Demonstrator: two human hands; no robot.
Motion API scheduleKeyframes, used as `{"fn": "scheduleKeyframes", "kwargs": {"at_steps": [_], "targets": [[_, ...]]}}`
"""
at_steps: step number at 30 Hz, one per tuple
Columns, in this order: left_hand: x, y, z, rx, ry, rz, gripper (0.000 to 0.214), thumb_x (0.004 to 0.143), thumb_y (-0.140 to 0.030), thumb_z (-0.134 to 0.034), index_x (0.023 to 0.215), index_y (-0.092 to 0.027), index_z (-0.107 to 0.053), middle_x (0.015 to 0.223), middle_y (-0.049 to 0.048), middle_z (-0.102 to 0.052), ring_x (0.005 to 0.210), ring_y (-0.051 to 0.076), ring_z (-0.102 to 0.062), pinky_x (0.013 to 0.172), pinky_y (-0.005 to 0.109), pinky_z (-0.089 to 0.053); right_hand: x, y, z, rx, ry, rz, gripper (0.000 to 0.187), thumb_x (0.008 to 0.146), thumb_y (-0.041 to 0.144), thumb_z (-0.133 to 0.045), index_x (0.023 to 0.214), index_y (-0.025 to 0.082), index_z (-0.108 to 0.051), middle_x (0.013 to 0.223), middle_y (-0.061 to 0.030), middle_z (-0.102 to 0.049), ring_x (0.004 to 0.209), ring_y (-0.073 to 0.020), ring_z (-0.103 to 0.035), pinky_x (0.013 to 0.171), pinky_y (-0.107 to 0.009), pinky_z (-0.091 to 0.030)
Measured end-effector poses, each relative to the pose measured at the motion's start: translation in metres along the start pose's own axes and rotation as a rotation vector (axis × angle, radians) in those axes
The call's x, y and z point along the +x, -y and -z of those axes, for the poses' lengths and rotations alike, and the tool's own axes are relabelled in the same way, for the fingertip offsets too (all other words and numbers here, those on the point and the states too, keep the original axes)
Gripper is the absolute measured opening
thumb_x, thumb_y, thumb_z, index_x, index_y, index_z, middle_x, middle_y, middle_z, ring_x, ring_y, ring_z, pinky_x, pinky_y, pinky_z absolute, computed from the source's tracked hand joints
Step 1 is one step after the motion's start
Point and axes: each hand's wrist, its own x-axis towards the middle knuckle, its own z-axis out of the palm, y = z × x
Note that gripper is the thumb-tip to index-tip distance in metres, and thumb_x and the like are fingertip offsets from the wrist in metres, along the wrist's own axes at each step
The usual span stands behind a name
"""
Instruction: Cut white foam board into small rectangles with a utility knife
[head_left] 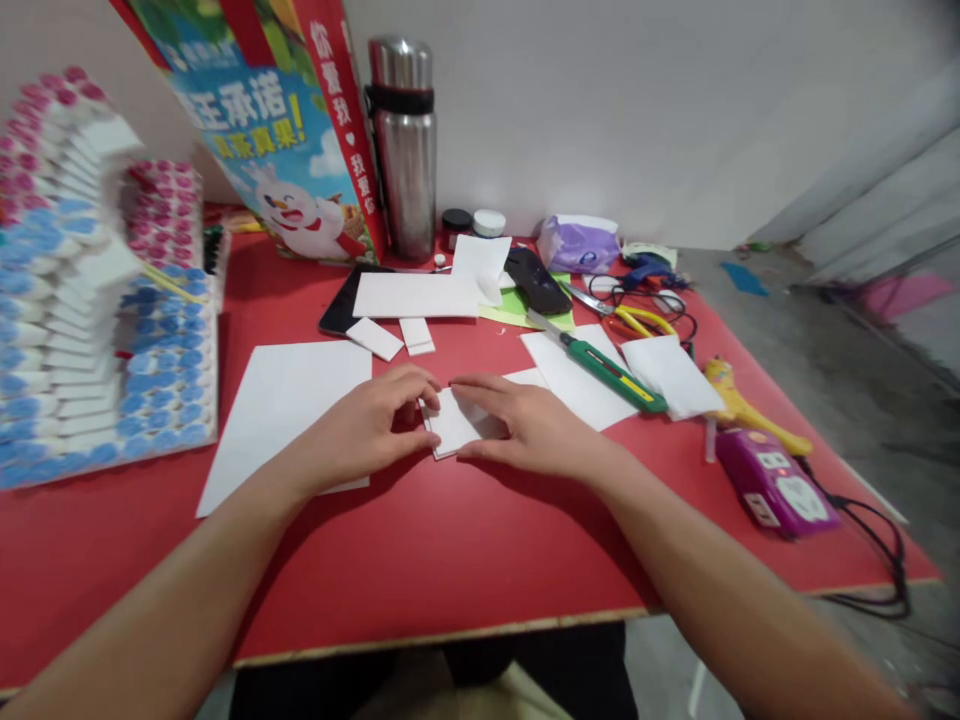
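Observation:
A small white foam board piece (pixel 456 428) lies near the middle of the red table, with what looks like a second layer along its edge. My left hand (pixel 379 425) pinches its left edge between curled fingers and thumb. From the other side, my right hand (pixel 529 425) grips it, fingers at the far edge and thumb at the near one. My right palm hides part of the piece. A large white sheet (pixel 300 385) lies partly under my left hand. Two small white pieces, one a strip (pixel 417 336) and one a rectangle (pixel 375 339), rest just beyond.
Right of my hands are a green utility knife (pixel 613 374), white sheets (pixel 667 375), scissors (pixel 641 320), a yellow glue gun (pixel 754 408) and a purple device (pixel 776 485) with a cable. A steel flask (pixel 405 150) and printed bag (pixel 285 130) stand behind; a blue-and-pink model (pixel 165 390) stands left.

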Motion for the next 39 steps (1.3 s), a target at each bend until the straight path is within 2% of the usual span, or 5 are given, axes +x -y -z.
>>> {"fn": "scheduleKeyframes", "kwargs": {"at_steps": [5, 11, 20, 31, 39], "targets": [[-0.0001, 0.0006, -0.0008, 0.001, 0.007, -0.001, 0.021, 0.090, -0.038, -0.070, 0.103, -0.023, -0.062, 0.128, 0.0057, -0.062, 0.080, 0.015, -0.061, 0.076, 0.032, -0.050, 0.0008, 0.0012, -0.0003, 0.008, 0.008, -0.009, 0.064, 0.091, 0.050, -0.072, 0.147, 0.021, -0.058, 0.152, -0.0119, -0.058, 0.122, -0.0314, -0.068, 0.100, -0.041, -0.052], [0.0012, -0.0008, 0.0003, 0.004, 0.018, -0.004, 0.020, 0.090, -0.037, -0.070, 0.102, -0.022, -0.062, 0.131, 0.0064, -0.063, 0.079, 0.015, -0.061, 0.075, 0.032, -0.051, 0.0009, 0.0015, -0.0008, -0.025, 0.005, -0.019, 0.080, 0.088, 0.057, -0.073, 0.153, 0.017, -0.051, 0.152, -0.0153, -0.057, 0.129, -0.0350, -0.063, 0.104, -0.044, -0.050], [-0.0002, -0.0025, 0.0016, 0.019, 0.023, 0.005, 0.023, 0.090, -0.041, -0.069, 0.102, -0.023, -0.063, 0.131, 0.0058, -0.064, 0.081, 0.016, -0.063, 0.076, 0.032, -0.050, 0.0010, 0.0044, 0.0005, -0.014, 0.020, -0.011, 0.070, 0.093, 0.057, -0.068, 0.150, 0.018, -0.054, 0.153, -0.0139, -0.055, 0.114, -0.0305, -0.070, 0.094, -0.040, -0.053], [0.0005, -0.0021, 0.0013, 0.014, 0.017, -0.004, 0.021, 0.089, -0.039, -0.070, 0.100, -0.022, -0.063, 0.129, 0.0058, -0.065, 0.080, 0.016, -0.062, 0.076, 0.032, -0.051, 0.0026, 0.0048, -0.0014, -0.012, 0.003, -0.020, 0.067, 0.091, 0.058, -0.070, 0.147, 0.024, -0.057, 0.152, -0.0117, -0.058, 0.120, -0.0312, -0.067, 0.097, -0.041, -0.052], [0.0004, -0.0022, 0.0016, 0.006, 0.024, -0.009, 0.020, 0.089, -0.038, -0.071, 0.098, -0.022, -0.063, 0.131, 0.0040, -0.064, 0.079, 0.014, -0.061, 0.076, 0.031, -0.050, 0.0026, 0.0038, -0.0014, -0.005, 0.004, -0.009, 0.068, 0.091, 0.057, -0.071, 0.147, 0.021, -0.057, 0.152, -0.0118, -0.058, 0.121, -0.0316, -0.067, 0.098, -0.042, -0.052]]}}
